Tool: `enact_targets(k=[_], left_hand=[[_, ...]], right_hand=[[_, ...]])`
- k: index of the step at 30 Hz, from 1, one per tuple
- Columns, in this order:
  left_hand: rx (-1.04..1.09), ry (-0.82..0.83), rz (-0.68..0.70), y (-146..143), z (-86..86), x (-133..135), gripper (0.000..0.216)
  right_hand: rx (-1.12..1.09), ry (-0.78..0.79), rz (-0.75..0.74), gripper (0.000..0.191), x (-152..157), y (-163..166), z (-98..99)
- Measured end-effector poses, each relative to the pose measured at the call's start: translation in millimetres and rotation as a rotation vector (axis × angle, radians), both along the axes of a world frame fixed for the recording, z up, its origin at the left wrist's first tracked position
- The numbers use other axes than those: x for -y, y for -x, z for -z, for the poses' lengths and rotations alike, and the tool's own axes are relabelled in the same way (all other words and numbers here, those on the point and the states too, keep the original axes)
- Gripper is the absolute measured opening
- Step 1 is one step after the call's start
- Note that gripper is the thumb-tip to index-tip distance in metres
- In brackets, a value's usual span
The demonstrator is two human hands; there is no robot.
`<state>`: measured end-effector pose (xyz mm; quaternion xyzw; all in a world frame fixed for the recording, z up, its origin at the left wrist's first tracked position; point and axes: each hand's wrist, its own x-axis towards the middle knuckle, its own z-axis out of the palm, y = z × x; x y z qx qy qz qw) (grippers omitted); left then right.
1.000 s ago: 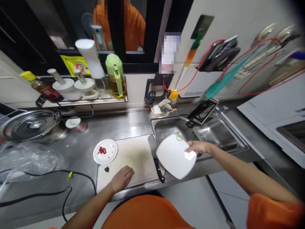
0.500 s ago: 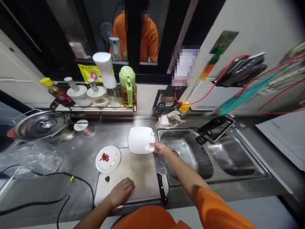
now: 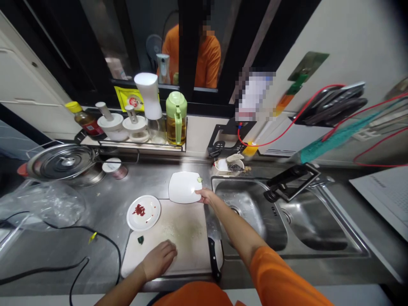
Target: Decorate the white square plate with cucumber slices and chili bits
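Observation:
My right hand (image 3: pixel 206 196) grips the near right corner of a white square plate (image 3: pixel 184 187), which lies on the steel counter just behind the white cutting board (image 3: pixel 178 238). A small green scrap (image 3: pixel 199 179) sits on the plate's far right corner. My left hand (image 3: pixel 158 259) rests with curled fingers on the board's front edge, holding nothing I can see. A black-handled knife (image 3: pixel 214 246) lies along the board's right side. A small round plate (image 3: pixel 143 212) with red chili bits overlaps the board's far left corner.
A double steel sink (image 3: pixel 280 216) lies to the right with a black rack (image 3: pixel 291 182) over it. A shelf (image 3: pixel 134 142) behind holds oil and condiment bottles. A lidded pot (image 3: pixel 62 161), a plastic bag (image 3: pixel 41 204) and black cables (image 3: pixel 79 233) lie left.
My right hand carried the square plate from over the sink's front edge leftward and set it on the counter behind the cutting board. My left hand stayed on the board.

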<state>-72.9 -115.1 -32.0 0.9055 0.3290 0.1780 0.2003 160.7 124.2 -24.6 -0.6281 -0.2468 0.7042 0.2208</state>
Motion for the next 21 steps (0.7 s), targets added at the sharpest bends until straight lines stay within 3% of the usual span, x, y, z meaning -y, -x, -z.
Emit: enact_targets(k=[7, 16, 21], left_hand=[[0.005, -0.011, -0.004, -1, 2.1, 1, 0.024], [0.031, -0.055, -0.012, -3, 5.9, 1, 0.025], [0.067, -0.128, -0.002, -5, 2.8, -3, 0.025]], right_hand=[[0.228, -0.095, -0.104, 0.038, -1, 8, 0.9], [0.721, -0.183, -0.313, 0.031, -7, 1, -4.8], [0.839, -0.241, -0.408, 0.036, -12, -6, -12.6]])
